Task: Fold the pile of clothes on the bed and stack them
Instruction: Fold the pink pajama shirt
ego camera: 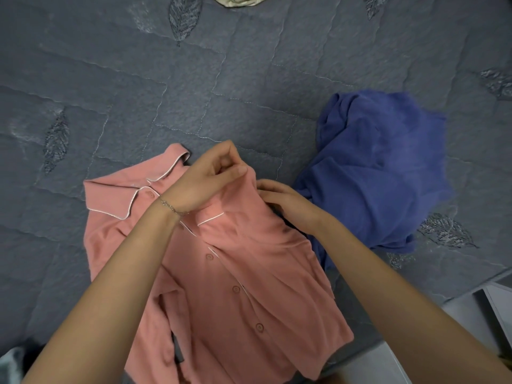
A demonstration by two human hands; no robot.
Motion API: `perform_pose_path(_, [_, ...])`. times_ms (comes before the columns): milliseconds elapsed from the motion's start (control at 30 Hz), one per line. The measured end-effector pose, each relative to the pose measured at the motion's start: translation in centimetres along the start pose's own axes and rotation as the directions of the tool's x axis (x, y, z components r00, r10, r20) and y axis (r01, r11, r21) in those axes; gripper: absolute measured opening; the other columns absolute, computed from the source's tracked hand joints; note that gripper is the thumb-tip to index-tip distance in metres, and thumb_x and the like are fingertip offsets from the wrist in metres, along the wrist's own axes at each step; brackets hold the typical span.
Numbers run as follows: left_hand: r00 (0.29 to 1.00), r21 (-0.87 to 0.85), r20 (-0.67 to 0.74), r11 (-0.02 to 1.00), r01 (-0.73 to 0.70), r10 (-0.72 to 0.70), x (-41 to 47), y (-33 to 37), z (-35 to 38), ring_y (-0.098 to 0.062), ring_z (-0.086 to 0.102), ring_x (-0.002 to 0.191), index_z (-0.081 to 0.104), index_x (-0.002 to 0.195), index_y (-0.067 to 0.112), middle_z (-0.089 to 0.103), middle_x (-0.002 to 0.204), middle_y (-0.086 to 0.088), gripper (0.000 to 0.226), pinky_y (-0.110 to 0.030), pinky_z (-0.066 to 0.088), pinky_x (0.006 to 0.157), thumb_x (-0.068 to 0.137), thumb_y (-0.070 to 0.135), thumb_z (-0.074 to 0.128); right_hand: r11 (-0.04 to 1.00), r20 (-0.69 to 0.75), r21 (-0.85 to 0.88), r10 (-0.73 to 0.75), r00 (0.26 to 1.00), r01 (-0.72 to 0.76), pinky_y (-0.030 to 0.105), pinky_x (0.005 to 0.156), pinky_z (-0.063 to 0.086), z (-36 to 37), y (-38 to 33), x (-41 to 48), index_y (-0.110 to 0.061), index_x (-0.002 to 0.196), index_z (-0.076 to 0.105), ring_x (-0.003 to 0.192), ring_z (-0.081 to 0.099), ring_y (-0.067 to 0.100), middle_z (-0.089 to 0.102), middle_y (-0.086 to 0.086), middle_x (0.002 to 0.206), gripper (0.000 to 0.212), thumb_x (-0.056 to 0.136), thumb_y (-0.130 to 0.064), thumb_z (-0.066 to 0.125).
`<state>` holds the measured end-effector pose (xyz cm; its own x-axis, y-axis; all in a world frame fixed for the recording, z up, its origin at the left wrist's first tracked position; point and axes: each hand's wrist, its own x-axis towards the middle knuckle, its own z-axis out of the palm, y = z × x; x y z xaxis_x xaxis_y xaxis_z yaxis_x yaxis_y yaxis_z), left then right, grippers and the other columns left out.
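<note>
Where the grey quilted bedspread (194, 79) fills nearly everything I can see, a pink shirt (235, 286) lies on its near part. The shirt is front up, with its white-piped collar (116, 195) toward the far side and a row of pink buttons (236, 289) running down the middle. The cover is dark slate grey, stitched in wavy lines that cut it into large panels. Embroidered leaves (56, 139) are scattered across it, and it is lightly rumpled around the clothes.

The person's left hand (207, 178), a thin bracelet (171, 207) at the wrist, is raised a little above the shirt's top edge. Its fingers are curled and the thumb pressed in, pinching a peak of pink fabric near the collar. The right hand (285, 203) sits just beside it on the shirt's right shoulder, fingers bent over the cloth and gripping its edge. That side of the shirt is bunched into lifted folds under both hands; the other side lies flatter.

Just to the right, touching the shirt, a blue garment (382, 167) sits crumpled in a heap on the cover. At the far edge a bit of beige cloth (238, 0) shows, mostly cut off. Past the bed's near right corner there's a pale grey surface (471, 309); floor or furniture, I cannot tell.
</note>
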<state>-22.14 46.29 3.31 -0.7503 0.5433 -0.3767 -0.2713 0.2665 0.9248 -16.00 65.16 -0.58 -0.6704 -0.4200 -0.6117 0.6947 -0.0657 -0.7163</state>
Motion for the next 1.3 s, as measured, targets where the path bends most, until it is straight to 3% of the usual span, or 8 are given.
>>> perform_pose_path(67, [0.999, 0.001, -0.046, 1.0, -0.023, 0.023, -0.1, 0.5, -0.1, -0.009, 0.051, 0.072, 0.046, 0.086, 0.011, 0.057, 0.073, -0.004, 0.016, -0.015, 0.039, 0.066, 0.097, 0.0, 0.052, 0.999, -0.029, -0.031, -0.036, 0.999, 0.035, 0.015, 0.067, 0.042, -0.3, 0.0, -0.7, -0.01, 0.089, 0.061, 0.07, 0.053, 0.001, 0.058, -0.009, 0.079, 0.009, 0.095, -0.007, 0.054])
perform_pose_path(167, [0.995, 0.017, -0.094, 0.999, -0.042, 0.043, -0.1, 0.5, 0.2, -0.02, 0.043, 0.077, 0.047, 0.086, 0.013, 0.05, 0.078, -0.014, 0.014, -0.026, 0.037, 0.07, 0.094, 0.008, 0.056, 0.997, -0.124, -0.017, -0.081, 0.989, 0.08, 0.018, 0.061, 0.035, -0.9, -0.5, -1.7, -0.018, 0.067, 0.051, 0.062, 0.042, 0.003, 0.047, -0.01, 0.065, 0.031, 0.097, -0.014, 0.058])
perform_pose_path(400, [0.938, 0.15, -0.341, 0.989, -0.012, 0.063, 1.9, -1.1, 1.8, -0.009, 0.032, 0.065, 0.044, 0.08, 0.021, 0.039, 0.072, -0.009, 0.023, -0.02, 0.03, 0.062, 0.096, 0.009, 0.055, 0.98, -0.198, -0.196, -0.071, 0.978, 0.032, 0.019, 0.056, 0.037, -4.4, -4.3, -3.9, -0.01, 0.068, 0.045, 0.063, 0.044, 0.011, 0.043, 0.005, 0.067, 0.035, 0.09, -0.022, 0.07])
perform_pose_path(533, [0.886, 0.287, -0.451, 0.958, 0.029, 0.108, 3.7, -1.9, 3.3, 0.0, 0.039, 0.068, 0.043, 0.079, 0.024, 0.042, 0.072, 0.008, 0.027, -0.018, 0.034, 0.068, 0.094, 0.006, 0.056, 0.955, -0.242, -0.291, -0.135, 0.961, 0.061, 0.014, 0.05, 0.031, -6.4, -6.0, -5.6, -0.017, 0.06, 0.038, 0.053, 0.036, 0.002, 0.035, -0.008, 0.057, 0.044, 0.088, -0.016, 0.072])
perform_pose_path(800, [0.817, 0.438, -0.566, 0.88, 0.185, 0.111, 6.1, -1.5, 4.8, -0.032, 0.053, 0.083, 0.045, 0.084, 0.019, 0.052, 0.077, 0.003, 0.019, -0.046, 0.043, 0.08, 0.092, 0.005, 0.054, 0.934, -0.251, -0.342, -0.191, 0.949, 0.098, 0.022, 0.054, 0.023, -11.7, -8.3, -9.9, -0.016, 0.063, 0.038, 0.058, 0.027, 0.008, 0.029, -0.006, 0.06, 0.044, 0.087, -0.025, 0.074])
perform_pose_path(967, [0.966, 0.356, -0.244, 0.934, 0.013, 0.079, 7.5, 2.5, 8.0, -0.017, 0.056, 0.117, 0.057, 0.102, 0.03, 0.063, 0.109, 0.008, 0.023, -0.036, 0.041, 0.105, 0.091, 0.011, 0.057, 0.948, -0.241, -0.278, -0.228, 0.943, 0.158, 0.025, 0.062, 0.035, -13.5, -8.0, -11.2, -0.004, 0.075, 0.055, 0.067, 0.04, 0.016, 0.045, 0.005, 0.068, 0.029, 0.092, -0.023, 0.068])
perform_pose_path(1133, [0.993, 0.201, 0.115, 0.978, -0.061, 0.039, 9.8, 7.1, 13.2, 0.005, 0.059, 0.086, 0.066, 0.103, 0.008, 0.066, 0.094, 0.0, 0.011, -0.01, 0.043, 0.084, 0.095, 0.004, 0.058, 0.957, -0.252, -0.227, -0.238, 0.938, 0.182, 0.014, 0.062, 0.043, -14.4, -7.8, -11.2, -0.01, 0.083, 0.066, 0.066, 0.053, 0.003, 0.061, -0.005, 0.071, 0.012, 0.095, -0.011, 0.063])
perform_pose_path(1300, [0.999, 0.241, -0.034, 0.97, -0.025, 0.034, 11.9, 6.8, 13.8, -0.008, 0.046, 0.071, 0.066, 0.086, 0.013, 0.056, 0.077, -0.005, 0.008, -0.012, 0.037, 0.067, 0.093, 0.01, 0.064, 0.944, -0.235, -0.317, -0.172, 0.956, 0.092, 0.02, 0.064, 0.043, -17.1, -7.1, -12.4, -0.002, 0.078, 0.062, 0.068, 0.053, 0.008, 0.056, 0.0, 0.07, 0.022, 0.087, -0.018, 0.074])
